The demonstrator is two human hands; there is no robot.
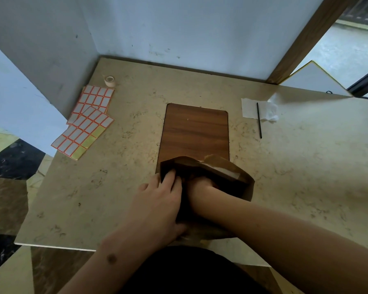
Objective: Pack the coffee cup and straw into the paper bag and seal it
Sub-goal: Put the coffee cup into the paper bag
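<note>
Mid-packing, judging by the layout. Paper bag (206,183) at six o'clock on worktop (115,198), left hand (157,200) pinching its rim; right hand (202,183) buried inside, grip untellable. Cup unseen. Straw (259,120) at two o'clock, unpacked; sealing pending.

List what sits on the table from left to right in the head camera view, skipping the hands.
Label sheets → tape roll → wooden board → paper bag → tissue, with the black straw lying across it.
</note>
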